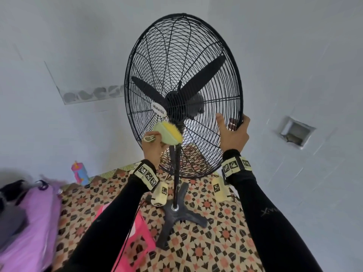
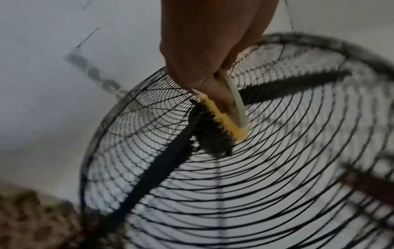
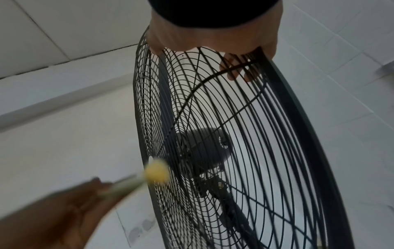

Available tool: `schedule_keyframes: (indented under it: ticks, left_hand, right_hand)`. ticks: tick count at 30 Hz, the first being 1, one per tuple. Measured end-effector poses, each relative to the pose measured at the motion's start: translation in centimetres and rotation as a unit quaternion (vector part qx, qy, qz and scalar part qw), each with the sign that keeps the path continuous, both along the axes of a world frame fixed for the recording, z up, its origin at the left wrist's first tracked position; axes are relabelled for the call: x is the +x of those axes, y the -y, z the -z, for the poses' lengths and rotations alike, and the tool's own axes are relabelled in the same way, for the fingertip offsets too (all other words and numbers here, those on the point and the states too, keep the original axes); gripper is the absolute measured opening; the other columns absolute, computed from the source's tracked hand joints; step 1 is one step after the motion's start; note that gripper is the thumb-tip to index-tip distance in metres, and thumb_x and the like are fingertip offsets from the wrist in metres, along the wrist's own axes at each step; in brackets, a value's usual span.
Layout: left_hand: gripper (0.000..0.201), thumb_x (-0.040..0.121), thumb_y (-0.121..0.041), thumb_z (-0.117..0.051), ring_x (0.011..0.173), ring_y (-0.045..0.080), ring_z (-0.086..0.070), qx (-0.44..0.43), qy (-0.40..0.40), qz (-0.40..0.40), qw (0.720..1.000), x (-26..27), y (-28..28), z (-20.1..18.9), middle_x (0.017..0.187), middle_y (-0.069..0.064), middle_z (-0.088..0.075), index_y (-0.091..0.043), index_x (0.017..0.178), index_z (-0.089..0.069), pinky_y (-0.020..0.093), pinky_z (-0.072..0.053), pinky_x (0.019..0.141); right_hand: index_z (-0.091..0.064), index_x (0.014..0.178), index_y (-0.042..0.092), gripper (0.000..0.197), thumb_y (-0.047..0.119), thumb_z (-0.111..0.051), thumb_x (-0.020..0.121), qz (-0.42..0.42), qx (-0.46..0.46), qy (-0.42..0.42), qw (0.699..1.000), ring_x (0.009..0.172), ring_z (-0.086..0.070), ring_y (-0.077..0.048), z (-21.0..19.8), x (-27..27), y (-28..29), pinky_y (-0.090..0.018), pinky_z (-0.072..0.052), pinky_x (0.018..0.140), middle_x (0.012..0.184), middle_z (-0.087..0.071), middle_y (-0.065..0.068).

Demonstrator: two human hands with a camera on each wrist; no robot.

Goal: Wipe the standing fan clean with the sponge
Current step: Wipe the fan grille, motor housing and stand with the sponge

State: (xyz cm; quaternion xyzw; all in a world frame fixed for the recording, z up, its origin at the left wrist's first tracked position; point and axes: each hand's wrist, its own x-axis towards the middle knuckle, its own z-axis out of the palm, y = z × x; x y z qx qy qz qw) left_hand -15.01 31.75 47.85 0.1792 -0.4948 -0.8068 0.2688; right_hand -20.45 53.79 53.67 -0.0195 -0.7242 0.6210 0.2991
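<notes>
Head view: you are gripping one sponge (image 1: 168,134) in your left hand (image 1: 152,147), pressing it against one fan (image 1: 183,95), while your right hand (image 1: 233,132) is clutching its rim.

Below you lies a patterned floor (image 1: 206,242) of black, orange and cream tiles. At your lower left sits a purple bundle (image 1: 29,222), with a pink crate (image 1: 137,242) just right of it. A pink and blue bottle (image 1: 80,172) stands by the pale tiled wall (image 1: 68,46). On your right the wall holds a small square recess (image 1: 294,132).
</notes>
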Motion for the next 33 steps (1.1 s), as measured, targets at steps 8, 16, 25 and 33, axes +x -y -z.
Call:
schedule_keyframes:
  ticks: [8, 16, 25, 33]
  left_hand:
    - [0.015, 0.101, 0.000, -0.057, 0.117, 0.037, -0.065, 0.047, 0.020, -0.019, 0.999, 0.6, -2.5, 1.4, 0.129, 0.012, -0.062, -0.008, 0.113, -0.055, 0.032, -0.064, 0.066]
    - [0.013, 0.102, -0.001, -0.056, 0.108, 0.031, -0.068, 0.035, -0.008, 0.014, 0.999, 1.3, -3.2, -0.5, 0.121, 0.008, -0.061, -0.014, 0.101, -0.053, 0.030, -0.065, 0.069]
    - [0.013, 0.101, 0.002, -0.055, 0.106, 0.029, -0.066, 0.055, -0.002, 0.012, 0.998, 2.5, -4.1, -1.1, 0.119, 0.007, -0.060, -0.011, 0.103, -0.052, 0.029, -0.064, 0.066]
    - [0.012, 0.100, 0.002, -0.057, 0.117, 0.038, -0.064, 0.018, 0.013, -0.005, 1.000, 4.3, -3.4, -0.5, 0.114, 0.002, -0.061, -0.008, 0.105, -0.055, 0.030, -0.064, 0.066]
  right_hand:
    - [-0.047, 0.130, 0.025, 0.076, 0.072, -0.073, 0.076, -0.019, 0.001, -0.001, 1.000, 0.098, -0.065, -0.012, -0.1, 0.4, 0.3, -0.018, -0.049, 0.086, 0.110, -0.066, 0.007]
    - [-0.046, 0.132, 0.029, 0.079, 0.073, -0.074, 0.073, -0.020, -0.010, -0.011, 1.000, 0.105, -0.065, -0.013, 0.3, 0.8, 0.9, -0.031, -0.055, 0.094, 0.114, -0.066, 0.008]
    - [-0.044, 0.132, 0.030, 0.081, 0.077, -0.072, 0.072, -0.017, -0.014, -0.005, 1.000, 0.105, -0.064, -0.015, 0.2, 1.5, 1.4, -0.038, -0.056, 0.095, 0.115, -0.066, 0.006]
    - [-0.043, 0.133, 0.026, 0.080, 0.068, -0.077, 0.074, -0.043, -0.020, -0.001, 0.999, 0.105, -0.062, -0.013, -0.2, 2.4, 1.5, -0.028, -0.053, 0.094, 0.117, -0.064, 0.006]
